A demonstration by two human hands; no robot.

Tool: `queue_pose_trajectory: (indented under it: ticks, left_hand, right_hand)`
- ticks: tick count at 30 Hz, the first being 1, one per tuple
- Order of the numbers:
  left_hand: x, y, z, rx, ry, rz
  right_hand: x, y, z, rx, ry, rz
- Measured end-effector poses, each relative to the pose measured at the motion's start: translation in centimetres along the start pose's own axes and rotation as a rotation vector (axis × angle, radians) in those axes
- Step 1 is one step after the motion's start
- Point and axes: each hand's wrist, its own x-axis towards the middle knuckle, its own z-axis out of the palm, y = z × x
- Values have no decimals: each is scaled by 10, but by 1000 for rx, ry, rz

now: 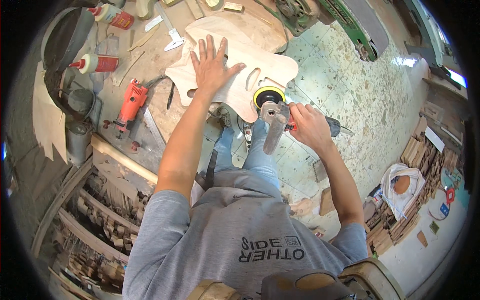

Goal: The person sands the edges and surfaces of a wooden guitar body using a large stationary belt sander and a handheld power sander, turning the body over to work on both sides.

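A pale wooden guitar body (240, 75) with routed cavities lies at the near edge of the workbench and juts out over the floor. My left hand (214, 67) rests flat on it with the fingers spread. In my right hand (309, 125) is a disc sander (276, 120), gripped round its body. Its round pad (269, 96), black with a yellow rim, meets the lower right edge of the guitar body. Whether the pad presses on the wood or only overlaps it, I cannot tell.
Left on the bench are a red trim router (131, 102), two glue bottles (114, 16) and a metal ruler (154, 127). A caliper (173, 39) lies beyond the guitar body. Green machinery (345, 25) stands at the far right. Stacked wood offcuts (400, 217) and a white sack (402, 187) sit lower right.
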Motion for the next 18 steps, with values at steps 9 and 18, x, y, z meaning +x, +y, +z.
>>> queue_pose_trajectory:
  ticks: [9, 18]
  left_hand:
    - [-1, 0, 1, 3, 3, -5]
    - [-2, 2, -2, -46, 12, 0]
  right_hand:
    - [3, 4, -4, -16, -42, 3]
    - [-4, 2, -3, 26, -11, 8]
